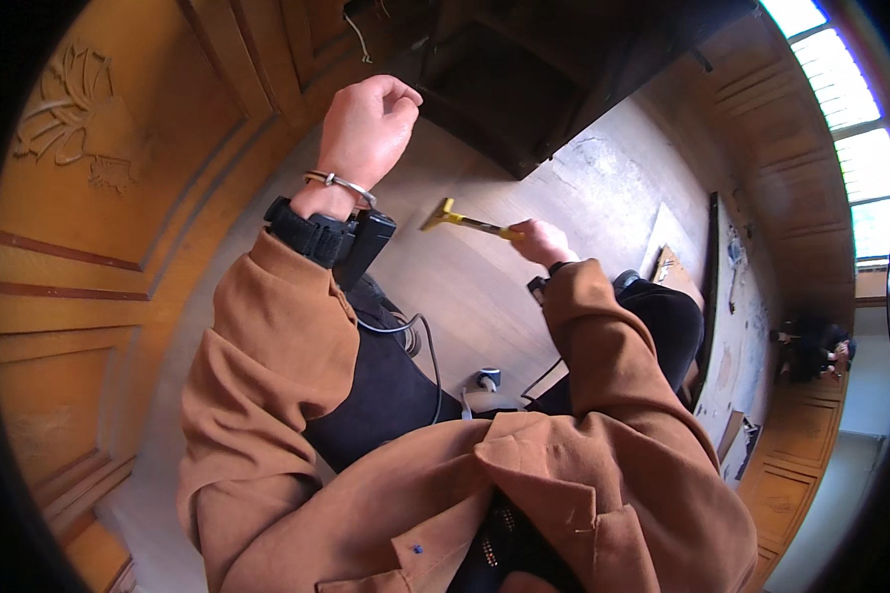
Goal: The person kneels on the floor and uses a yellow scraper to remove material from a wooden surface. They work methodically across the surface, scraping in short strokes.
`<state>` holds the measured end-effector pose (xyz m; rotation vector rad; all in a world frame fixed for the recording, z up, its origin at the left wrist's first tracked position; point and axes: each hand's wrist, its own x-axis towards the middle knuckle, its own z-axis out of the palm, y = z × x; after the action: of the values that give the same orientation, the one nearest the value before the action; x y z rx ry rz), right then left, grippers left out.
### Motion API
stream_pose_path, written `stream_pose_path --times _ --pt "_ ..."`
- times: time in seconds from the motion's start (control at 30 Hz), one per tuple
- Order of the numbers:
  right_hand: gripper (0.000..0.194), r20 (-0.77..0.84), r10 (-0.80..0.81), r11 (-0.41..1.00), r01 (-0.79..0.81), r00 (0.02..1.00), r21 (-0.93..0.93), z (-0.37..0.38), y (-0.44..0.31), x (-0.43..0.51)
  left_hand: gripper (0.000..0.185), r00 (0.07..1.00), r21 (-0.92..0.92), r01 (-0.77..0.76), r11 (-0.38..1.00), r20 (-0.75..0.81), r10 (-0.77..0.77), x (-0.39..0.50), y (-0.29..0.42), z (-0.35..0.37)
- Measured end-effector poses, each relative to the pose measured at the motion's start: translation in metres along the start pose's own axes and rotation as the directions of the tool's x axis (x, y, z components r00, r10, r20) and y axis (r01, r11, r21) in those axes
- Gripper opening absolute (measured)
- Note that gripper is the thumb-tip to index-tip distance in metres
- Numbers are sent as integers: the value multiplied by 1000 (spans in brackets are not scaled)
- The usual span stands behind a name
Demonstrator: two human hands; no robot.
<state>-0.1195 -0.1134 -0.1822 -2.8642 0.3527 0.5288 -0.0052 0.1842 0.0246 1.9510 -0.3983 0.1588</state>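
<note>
My left hand (371,126) is raised with its fingers curled, beside the near left corner of a dark box-like piece of furniture (512,89). Its fingertips overlap that corner in the picture, and whether they grip it cannot be made out. Lower and to the right, my right hand (543,243) is wrapped around the handle of a yellow hand scraper (482,224). The scraper's wide head points left, above the wooden floor (460,274). Dark shadow hides most of the furniture's inside.
Carved wooden panelling (170,148) rises close on the left. Flat boards (734,326) lie at the right, past my bent knee (667,326). A cable (432,348) loops over my lap, and a white plug-like item (488,379) sits between my legs. Another person (816,348) is farther off, right.
</note>
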Motion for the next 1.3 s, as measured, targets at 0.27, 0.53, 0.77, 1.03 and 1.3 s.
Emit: stream_pose_path --times 0.27,0.53,0.77,1.03,1.3 --pt "27 -4 76 996 -76 997 43 -67 101 27 13 994 -42 -76 996 -85 73 -3 0 -8" --pt "30 133 77 984 -97 988 151 -49 149 64 14 982 30 187 982 18 -188 -13 -17 -33" --pt "38 297 66 988 -105 952 117 -26 174 99 15 979 -128 187 974 101 -175 -5 6 -21" --pt "29 289 -350 931 365 891 1 14 14 160 16 971 -105 237 966 71 -230 11 3 2" --pt "32 233 -437 894 448 869 7 -43 -1 165 18 961 -167 160 973 -198 -192 12 -12 -10"
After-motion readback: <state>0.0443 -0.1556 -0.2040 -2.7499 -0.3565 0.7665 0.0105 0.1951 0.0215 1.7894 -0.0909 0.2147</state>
